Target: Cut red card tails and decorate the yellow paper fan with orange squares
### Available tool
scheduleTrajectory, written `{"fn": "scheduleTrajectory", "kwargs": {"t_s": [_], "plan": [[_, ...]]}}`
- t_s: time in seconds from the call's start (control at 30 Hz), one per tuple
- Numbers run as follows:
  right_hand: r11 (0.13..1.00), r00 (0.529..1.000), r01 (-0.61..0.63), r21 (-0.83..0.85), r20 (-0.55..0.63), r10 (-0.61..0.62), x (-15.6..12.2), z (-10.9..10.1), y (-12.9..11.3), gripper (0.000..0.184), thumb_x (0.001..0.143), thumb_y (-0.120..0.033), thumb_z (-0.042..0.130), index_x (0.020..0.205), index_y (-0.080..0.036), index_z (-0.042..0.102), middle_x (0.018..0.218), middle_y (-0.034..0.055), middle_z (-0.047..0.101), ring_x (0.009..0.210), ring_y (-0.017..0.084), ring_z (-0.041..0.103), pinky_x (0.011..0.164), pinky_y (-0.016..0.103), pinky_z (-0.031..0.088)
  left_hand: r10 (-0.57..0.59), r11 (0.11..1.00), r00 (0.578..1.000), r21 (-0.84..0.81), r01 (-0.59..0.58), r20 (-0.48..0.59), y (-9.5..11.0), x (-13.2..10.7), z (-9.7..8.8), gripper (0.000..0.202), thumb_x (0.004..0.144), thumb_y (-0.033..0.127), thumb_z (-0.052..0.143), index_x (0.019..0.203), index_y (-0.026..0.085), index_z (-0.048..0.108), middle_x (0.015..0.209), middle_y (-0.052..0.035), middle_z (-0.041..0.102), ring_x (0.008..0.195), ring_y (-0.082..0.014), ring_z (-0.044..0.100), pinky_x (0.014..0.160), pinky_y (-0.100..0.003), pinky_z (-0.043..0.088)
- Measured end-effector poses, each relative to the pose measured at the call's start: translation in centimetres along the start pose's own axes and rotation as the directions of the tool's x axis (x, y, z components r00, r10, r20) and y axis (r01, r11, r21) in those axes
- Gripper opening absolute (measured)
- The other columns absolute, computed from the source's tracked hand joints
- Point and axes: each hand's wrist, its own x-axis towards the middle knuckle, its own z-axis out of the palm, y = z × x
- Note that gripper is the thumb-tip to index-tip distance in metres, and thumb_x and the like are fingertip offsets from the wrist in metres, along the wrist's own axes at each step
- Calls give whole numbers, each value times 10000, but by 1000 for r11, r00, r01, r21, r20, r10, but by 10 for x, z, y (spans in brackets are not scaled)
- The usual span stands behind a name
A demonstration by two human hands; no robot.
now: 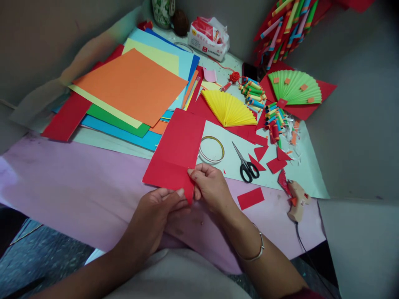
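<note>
Red sheet [177, 143] pinched two-handed; room to your left over the pink cover [77, 187].
Tape roll [222, 150], scissors [245, 163] just past your right hand [213, 189], which pinches the right edge; left hand [157, 209] pinches the near edge, corner between.

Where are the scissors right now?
In the head view, the scissors lie right of centre, between the tape roll on their left and red scraps on their right, beyond the right hand.
</note>
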Motion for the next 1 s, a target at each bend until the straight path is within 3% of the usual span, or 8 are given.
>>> {"fn": "scheduleTrajectory", "kwargs": {"t_s": [0.5, 0.77, 1.0], "plan": [[999, 1000, -16, 32, 17, 16, -1, 0, 2, 220, 831, -244, 591, 624, -213, 525, 296, -103, 466, 271, 85, 442, 353, 166, 332, -33, 999, 999, 41, 34, -19, 1, 4, 3, 89, 725, 223, 714, 683, 146, 703, 737, -74, 749, 760, -226, 719, 664, -288, 577], [997, 999, -36, 64, 5, 36, -2, 0, -3, 275, 828, -235, 596, 572, -212, 498, 289, -103, 437, 272, 73, 404, 354, 167, 331, -15, 999, 999, -33, 16, 33, -1, 4, -1, 170, 764, 246, 743, 631, 173, 667, 633, 7, 663, 675, -153, 653, 669, -270, 573], [994, 999, -29, 108, 34, 26, 0, -2, 3, 256, 803, -312, 642, 601, -214, 519, 298, -110, 420, 278, 69, 364, 358, 176, 323, -24, 1000, 999, 3, 24, 48, -2, 10, -1, 185, 768, 292, 759, 666, 153, 690, 627, 4, 623, 630, -123, 586, 628, -237, 540]]}}
